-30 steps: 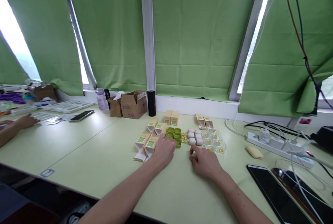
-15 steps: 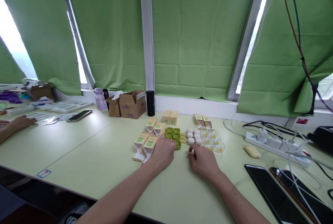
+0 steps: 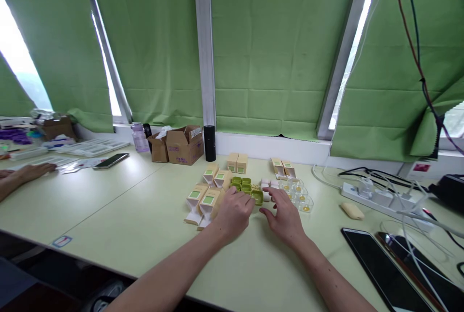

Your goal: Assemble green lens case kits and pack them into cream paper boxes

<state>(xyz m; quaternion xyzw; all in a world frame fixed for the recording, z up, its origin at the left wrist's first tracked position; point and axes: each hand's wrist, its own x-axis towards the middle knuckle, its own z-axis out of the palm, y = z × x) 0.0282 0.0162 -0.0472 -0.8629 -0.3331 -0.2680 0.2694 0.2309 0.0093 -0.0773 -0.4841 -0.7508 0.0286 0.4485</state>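
Observation:
My left hand is closed on the left edge of a small green square cup, lifted out in front of the other green cups. Close by on the right, my right hand has thumb and fingers apart, with nothing in it. Behind it sit pinkish-white rounded blocks, partly hidden by the fingers. Clear cups with yellow centres stand to their right. Small yellowish pieces lie between green cups and blocks. Left of my left hand are open beige cartons with green labels.
Two closed cartons and two open ones stand farther back. A brown cardboard box and black cylinder are by the wall. At right are a power strip, cables and dark phones. Another person's hand rests far left.
My left hand has moved slightly right, bringing one green cup away from the group. My right hand's fingers have spread and reached forward. The other person's hand has shifted slightly right.

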